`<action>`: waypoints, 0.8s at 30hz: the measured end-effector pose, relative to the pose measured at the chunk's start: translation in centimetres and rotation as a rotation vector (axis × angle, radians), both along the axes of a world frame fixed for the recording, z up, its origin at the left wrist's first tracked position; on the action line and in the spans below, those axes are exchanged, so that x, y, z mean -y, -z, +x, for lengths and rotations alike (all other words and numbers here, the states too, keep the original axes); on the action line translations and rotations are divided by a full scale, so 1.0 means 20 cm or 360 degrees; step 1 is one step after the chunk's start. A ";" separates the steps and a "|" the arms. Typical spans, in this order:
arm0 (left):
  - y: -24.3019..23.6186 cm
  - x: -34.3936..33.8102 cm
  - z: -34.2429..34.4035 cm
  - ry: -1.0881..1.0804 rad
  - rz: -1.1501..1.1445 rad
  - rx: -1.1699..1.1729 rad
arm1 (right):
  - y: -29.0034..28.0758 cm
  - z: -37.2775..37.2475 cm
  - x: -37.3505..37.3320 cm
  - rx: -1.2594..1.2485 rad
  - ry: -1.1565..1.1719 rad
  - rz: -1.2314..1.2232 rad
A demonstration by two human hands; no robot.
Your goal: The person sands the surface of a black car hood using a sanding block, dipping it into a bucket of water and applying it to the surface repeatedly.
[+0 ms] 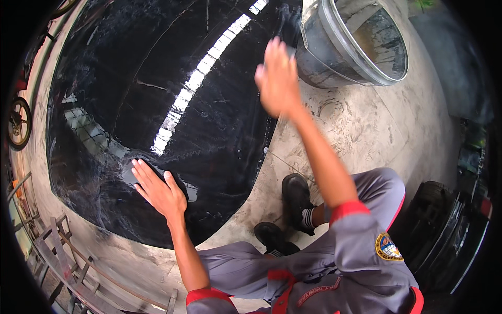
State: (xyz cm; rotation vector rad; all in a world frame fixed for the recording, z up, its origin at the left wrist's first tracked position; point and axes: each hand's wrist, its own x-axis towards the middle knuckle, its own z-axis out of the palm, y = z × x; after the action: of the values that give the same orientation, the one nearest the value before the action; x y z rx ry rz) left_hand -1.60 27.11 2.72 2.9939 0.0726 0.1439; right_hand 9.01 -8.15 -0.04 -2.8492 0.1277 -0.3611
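A large, wet, glossy black panel [225, 125], curved like a car bonnet, lies in front of me. Thin pale lines and scuffs cross its surface. My left hand [161, 191] rests flat on the near left part, fingers stretched out and thumb apart. Over the panel's right edge is my right hand [278, 78], its fingers extended and slightly blurred. A small greyish patch shows beside those fingers, and I cannot make out whether anything is under the palm.
A grey bucket [334, 44], stained inside, stands right of the panel on a dirty concrete floor [345, 125]. My black shoes [296, 199] are close to the panel's edge. A rusty metal frame [78, 272] lies at lower left, a wheel [20, 123] at far left.
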 end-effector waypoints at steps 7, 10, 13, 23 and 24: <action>-0.02 -0.04 -0.01 -0.0005 -0.0030 -0.0014 | -0.06 -0.09 -0.11 -0.0054 -0.0105 -0.0001; 0.00 0.06 0.03 0.0058 -0.0097 0.0021 | -0.07 0.39 0.32 0.0030 0.0122 0.0007; 0.01 0.03 0.03 0.0048 -0.0072 0.0043 | -0.02 0.21 0.13 0.0097 0.0062 0.0022; -0.02 -0.01 0.00 0.0050 -0.0060 0.0029 | -0.13 0.03 -0.17 0.0013 -0.0183 0.0042; -0.01 0.03 0.02 0.0070 -0.0098 0.0043 | -0.10 0.19 -0.04 0.0060 -0.0123 -0.0034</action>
State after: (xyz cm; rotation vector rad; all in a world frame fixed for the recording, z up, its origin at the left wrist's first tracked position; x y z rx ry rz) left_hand -1.22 26.56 2.95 2.9286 0.0076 0.1741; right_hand 12.88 -7.42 1.94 -2.8565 0.0061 -0.4018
